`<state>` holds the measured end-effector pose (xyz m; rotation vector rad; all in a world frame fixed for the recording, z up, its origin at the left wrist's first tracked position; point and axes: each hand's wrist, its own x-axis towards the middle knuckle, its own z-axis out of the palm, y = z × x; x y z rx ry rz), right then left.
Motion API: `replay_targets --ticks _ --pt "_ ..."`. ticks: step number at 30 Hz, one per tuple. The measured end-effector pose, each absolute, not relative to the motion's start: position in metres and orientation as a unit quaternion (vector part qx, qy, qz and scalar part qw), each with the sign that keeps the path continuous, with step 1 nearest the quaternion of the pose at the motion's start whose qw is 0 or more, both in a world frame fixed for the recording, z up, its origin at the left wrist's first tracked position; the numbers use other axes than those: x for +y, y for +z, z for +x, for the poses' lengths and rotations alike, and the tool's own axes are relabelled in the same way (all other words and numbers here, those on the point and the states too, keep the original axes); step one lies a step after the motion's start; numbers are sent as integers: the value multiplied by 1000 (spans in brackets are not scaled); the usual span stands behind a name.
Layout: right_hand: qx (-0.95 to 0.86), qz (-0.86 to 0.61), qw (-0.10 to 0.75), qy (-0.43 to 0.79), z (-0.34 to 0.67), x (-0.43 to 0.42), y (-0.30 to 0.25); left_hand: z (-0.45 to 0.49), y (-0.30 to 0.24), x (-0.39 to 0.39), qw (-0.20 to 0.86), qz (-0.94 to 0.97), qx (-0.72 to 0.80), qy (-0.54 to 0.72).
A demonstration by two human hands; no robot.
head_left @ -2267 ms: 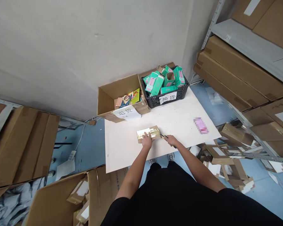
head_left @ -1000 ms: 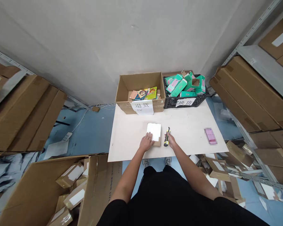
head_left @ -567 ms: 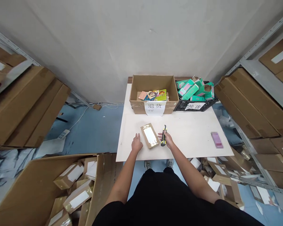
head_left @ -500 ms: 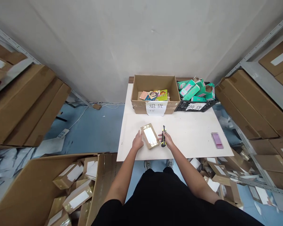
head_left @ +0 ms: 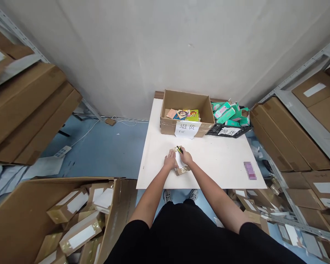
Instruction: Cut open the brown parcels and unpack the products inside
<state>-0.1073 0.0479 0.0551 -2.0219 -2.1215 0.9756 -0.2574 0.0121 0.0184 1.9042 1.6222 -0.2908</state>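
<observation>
A small brown cardboard parcel point(head_left: 182, 169) with a white label and shiny tape lies on the white table point(head_left: 220, 161) near its front edge. My left hand point(head_left: 170, 161) lies on the parcel's left side, fingers pressed down on it. My right hand point(head_left: 186, 157) is closed round a yellow and black utility knife point(head_left: 179, 149), held over the parcel's far end. Both hands hide most of the parcel.
An open cardboard box point(head_left: 187, 113) with colourful items and a paper sign stands at the table's back. A black crate point(head_left: 228, 121) of teal boxes sits to its right. A pink item point(head_left: 249, 170) lies at the table's right. A large carton of parcels point(head_left: 71, 220) stands lower left. Shelves of cartons flank both sides.
My right hand has brought the knife from beside the parcel to over its far end. My left hand has moved from the table onto the parcel. The view has shifted.
</observation>
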Motion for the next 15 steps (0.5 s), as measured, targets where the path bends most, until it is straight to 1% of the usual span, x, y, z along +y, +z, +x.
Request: replay_targets --ticks 2,4,9,15 --pt "-693 -656 -12 299 -120 57 52 -260 18 10 316 712 616 -114" --pt "-697 -651 -33 299 -126 60 48 -263 17 8 321 709 619 -111" --pt "-708 -637 -24 305 -125 53 41 -259 14 7 320 713 616 -95" --pt "-701 -651 -54 285 -127 47 31 -252 13 13 334 704 619 -101"
